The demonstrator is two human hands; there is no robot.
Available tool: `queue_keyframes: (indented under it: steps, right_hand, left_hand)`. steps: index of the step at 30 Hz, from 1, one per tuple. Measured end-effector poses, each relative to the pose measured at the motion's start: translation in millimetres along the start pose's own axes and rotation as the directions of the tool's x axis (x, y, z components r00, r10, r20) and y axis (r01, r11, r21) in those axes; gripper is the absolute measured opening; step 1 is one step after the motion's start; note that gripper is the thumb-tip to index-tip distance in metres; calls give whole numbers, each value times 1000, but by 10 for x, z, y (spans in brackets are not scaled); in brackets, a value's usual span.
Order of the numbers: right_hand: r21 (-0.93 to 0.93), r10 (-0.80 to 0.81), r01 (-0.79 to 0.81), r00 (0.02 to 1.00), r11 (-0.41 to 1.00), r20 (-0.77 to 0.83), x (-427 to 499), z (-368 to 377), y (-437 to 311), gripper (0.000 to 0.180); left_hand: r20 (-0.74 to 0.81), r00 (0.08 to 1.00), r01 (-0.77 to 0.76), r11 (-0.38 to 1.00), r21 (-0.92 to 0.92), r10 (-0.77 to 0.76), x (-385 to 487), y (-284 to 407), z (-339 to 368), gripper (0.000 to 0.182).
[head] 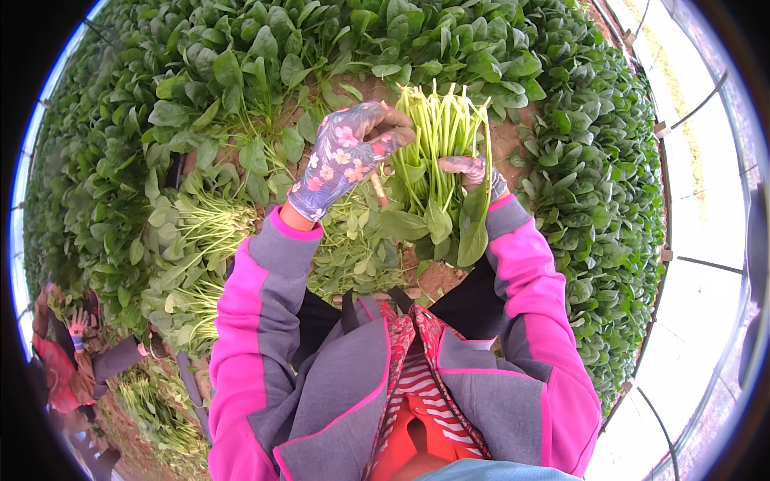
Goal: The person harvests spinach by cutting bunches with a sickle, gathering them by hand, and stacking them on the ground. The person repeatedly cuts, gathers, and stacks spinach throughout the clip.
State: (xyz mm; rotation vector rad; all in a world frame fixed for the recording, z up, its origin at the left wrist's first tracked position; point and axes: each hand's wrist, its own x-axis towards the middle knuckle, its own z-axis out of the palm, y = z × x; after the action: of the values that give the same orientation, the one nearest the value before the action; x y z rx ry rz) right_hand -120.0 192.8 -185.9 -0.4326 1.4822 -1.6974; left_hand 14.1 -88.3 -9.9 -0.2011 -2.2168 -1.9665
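A bunch of spinach (442,138), stem ends up and leaves hanging down, is held by my right hand (472,171), whose gloved fingers wrap around its stems from the right. My left hand (358,147), in a purple flowered glove, is raised at the bunch's left side, thumb and forefinger close together by the outer stems; whether it pinches a stem cannot be told. Below the hands, loose spinach leaves and plants (355,240) lie on the ground. More bunches of cut spinach (219,225) lie to the left, stems pointing right.
Dense rows of growing spinach (601,180) stand ahead and on both sides. Bare soil (511,138) shows behind the bunch. At the lower left another person (66,367) works beside a pile of spinach (159,415). A clear plastic greenhouse wall (704,240) with thin ribs runs along the right.
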Motion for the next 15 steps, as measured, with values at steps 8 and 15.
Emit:
queue_keyframes:
  steps: [8, 15]
  right_hand:
    - [556, -175, -7, 946, 831, 274, 249, -250, 505, 39]
    - [641, -254, 16, 925, 768, 281, 280, -5, 333, 15]
  left_hand:
    - [-125, 990, -81, 994, -73, 72, 8, -176, -39, 12]
    - [-263, 964, -45, 957, -286, -33, 23, -132, -154, 28]
